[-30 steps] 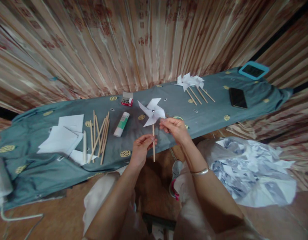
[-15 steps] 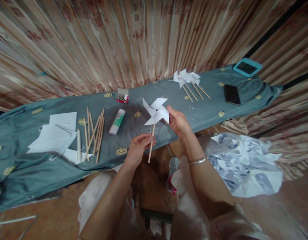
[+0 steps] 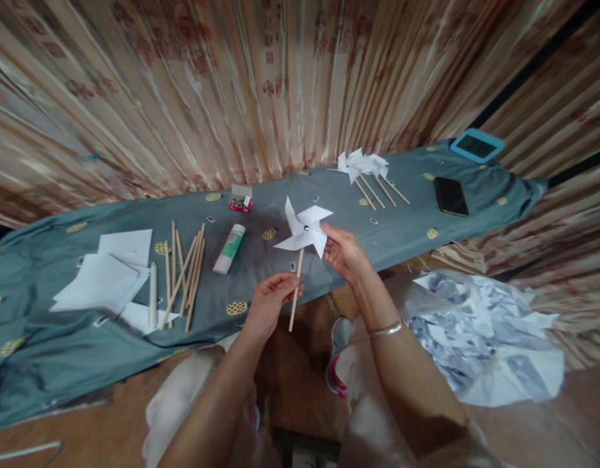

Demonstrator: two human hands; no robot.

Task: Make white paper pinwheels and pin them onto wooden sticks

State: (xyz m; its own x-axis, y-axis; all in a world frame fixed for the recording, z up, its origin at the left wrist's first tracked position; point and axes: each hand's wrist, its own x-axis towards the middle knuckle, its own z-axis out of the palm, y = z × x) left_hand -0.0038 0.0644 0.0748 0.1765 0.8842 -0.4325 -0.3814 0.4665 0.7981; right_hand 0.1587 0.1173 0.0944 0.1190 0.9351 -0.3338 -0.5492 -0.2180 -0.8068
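Note:
A white paper pinwheel on a thin wooden stick is held up over the front edge of the cloth-covered table. My left hand pinches the stick below the blades, thumb on top and fingers curled round it. At the right side of the pinwheel, my right hand has its thumb and fingers closed at the edge of a blade; the fingertips are partly hidden behind the paper. A round silver pin head shows at the pinwheel's centre.
Left of my hands lie loose wooden sticks, a white candle-like rod, paper sheets and a glue stick. Behind are a small red box, several pinwheels, a phone and a blue-framed clock. A bag of paper scraps sits right.
The pinwheel's blades have turned a little clockwise on the stick, with my right hand still at a blade. My left hand keeps its grip. The camera view has tilted slightly up.

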